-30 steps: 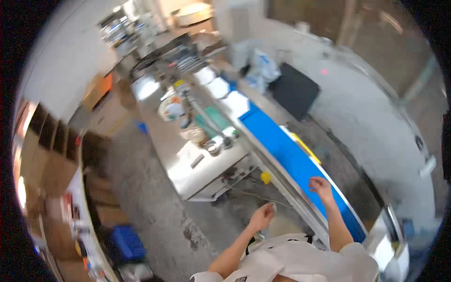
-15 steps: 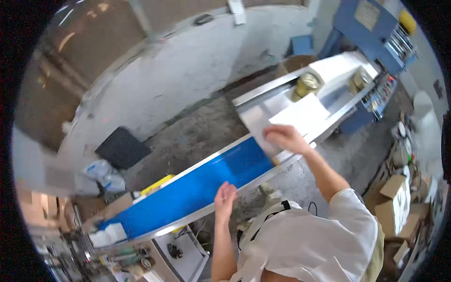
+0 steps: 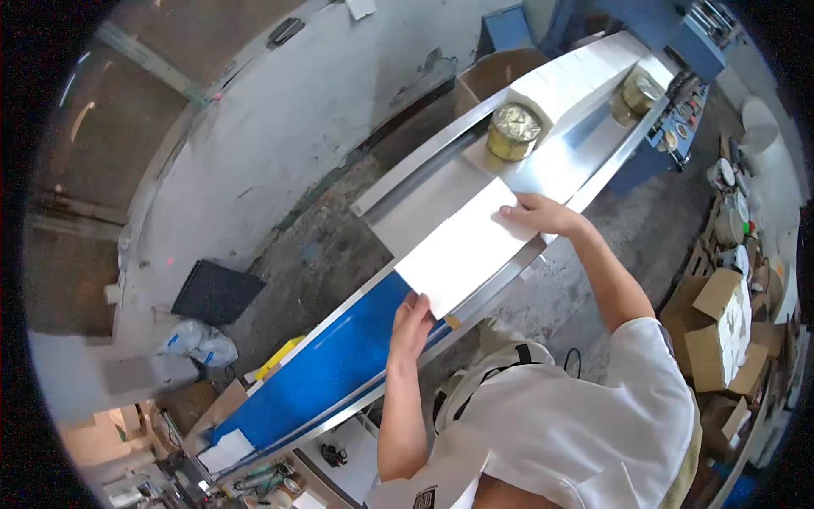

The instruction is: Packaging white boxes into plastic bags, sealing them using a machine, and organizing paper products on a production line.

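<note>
A white oblong block (image 3: 466,246), whose make I cannot tell, lies lengthwise over the end of a metal trough, where a blue conveyor belt (image 3: 331,356) meets it. My right hand (image 3: 543,214) is closed on its far end, thumb on top. At the near-left end, my left hand (image 3: 410,329) has its fingers against the corner, closed on it. Beyond my right hand, a round gold tin (image 3: 514,132) with a crinkled silvery top stands in the metal trough (image 3: 581,165), beside a long white row (image 3: 581,81) of similar material. A second gold tin (image 3: 640,92) stands farther along.
A white piece (image 3: 226,450) lies on the belt's far left end. Blue machinery (image 3: 695,47) stands at the trough's upper end. An open cardboard box (image 3: 721,331) and tubs (image 3: 729,220) line the right side. A black panel (image 3: 218,291) and plastic bag (image 3: 200,339) lie on the left floor.
Both hands were apart from the white block; now they hold its two ends. The block has come down the trough toward the belt, and my view has shifted.
</note>
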A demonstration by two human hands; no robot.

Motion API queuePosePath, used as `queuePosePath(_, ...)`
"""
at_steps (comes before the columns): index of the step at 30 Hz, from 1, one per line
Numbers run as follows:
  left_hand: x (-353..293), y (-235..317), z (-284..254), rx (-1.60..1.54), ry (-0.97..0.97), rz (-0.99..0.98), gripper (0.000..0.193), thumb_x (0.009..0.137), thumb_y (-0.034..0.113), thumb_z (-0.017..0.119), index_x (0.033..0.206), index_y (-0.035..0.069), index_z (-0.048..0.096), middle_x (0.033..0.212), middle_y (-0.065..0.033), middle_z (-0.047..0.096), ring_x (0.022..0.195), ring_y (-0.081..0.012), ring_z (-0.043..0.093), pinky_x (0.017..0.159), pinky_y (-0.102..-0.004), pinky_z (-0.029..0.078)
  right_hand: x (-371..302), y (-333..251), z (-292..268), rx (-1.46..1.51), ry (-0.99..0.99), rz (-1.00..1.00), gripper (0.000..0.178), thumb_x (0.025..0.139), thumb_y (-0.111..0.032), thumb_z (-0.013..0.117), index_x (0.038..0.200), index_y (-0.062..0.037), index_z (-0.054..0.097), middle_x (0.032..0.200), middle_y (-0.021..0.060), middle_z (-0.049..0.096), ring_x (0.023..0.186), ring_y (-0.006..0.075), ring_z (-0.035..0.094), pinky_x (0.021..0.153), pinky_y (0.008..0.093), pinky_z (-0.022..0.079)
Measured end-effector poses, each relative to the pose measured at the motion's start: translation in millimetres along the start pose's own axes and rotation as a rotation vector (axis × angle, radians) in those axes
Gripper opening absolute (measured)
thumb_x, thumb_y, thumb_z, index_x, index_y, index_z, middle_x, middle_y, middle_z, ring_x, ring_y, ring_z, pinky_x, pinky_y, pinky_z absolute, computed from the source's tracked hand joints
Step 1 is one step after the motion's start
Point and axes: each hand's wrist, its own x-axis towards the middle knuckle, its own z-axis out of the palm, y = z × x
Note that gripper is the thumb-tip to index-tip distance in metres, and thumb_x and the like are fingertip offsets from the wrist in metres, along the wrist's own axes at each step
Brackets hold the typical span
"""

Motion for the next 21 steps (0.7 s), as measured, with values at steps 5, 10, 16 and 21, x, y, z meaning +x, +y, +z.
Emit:
queuePosePath(5,-49.5,13.1,-35.6,0.030,0.276,0.029,0.047,0.092,0.014,0.069,0.131,-0.001,0.049,0.125,-0.0126,0.059,0.114,-0.0199,0.059,0.095,-0.0336,0.048,-26.2,-74.3,61.8,-0.102,0.187,-0.259,0.061,0.095,-0.037,0.064,0.139,0.0025,0.049,0.132,0.0197,0.058,0.121,0.0276,0.056,0.102,0.0386,0.044)
queuePosePath(10,-156.0,17.2,-93.5,-0.080,0.340,0.353,0.058,0.086,0.013,0.075,0.135,-0.001,0.048,0.128,-0.0096,0.059,0.116,-0.0208,0.059,0.098,-0.0351,0.047,-52.4,-158.6,180.2,0.400,0.091,-0.563,0.049,0.098,-0.017,0.060,0.143,-0.0031,0.045,0.135,0.0108,0.057,0.125,0.0194,0.053,0.103,0.0328,0.044)
queuePosePath(16,-316.9,16.3,-145.9,-0.076,0.327,0.528,0.069,0.081,0.018,0.080,0.138,-0.003,0.047,0.127,-0.0097,0.061,0.116,-0.0187,0.058,0.099,-0.0341,0.046,-77.8,-186.3,369.9,0.805,-0.787,-0.006,0.075,0.097,-0.058,0.050,0.153,-0.0119,0.032,0.137,0.0119,0.055,0.120,0.0246,0.056,0.100,0.0417,0.046)
queuePosePath(21,-437.7,3.6,-179.8,0.042,0.523,0.489,0.064,0.081,0.018,0.080,0.133,-0.005,0.052,0.122,-0.0117,0.064,0.108,-0.0191,0.063,0.093,-0.0333,0.050,-139.7,-232.5,467.7,0.389,-1.008,-0.360,0.111,0.076,-0.042,0.082,0.157,-0.0048,0.016,0.150,0.0190,0.039,0.133,0.0276,0.045,0.108,0.0406,0.038)
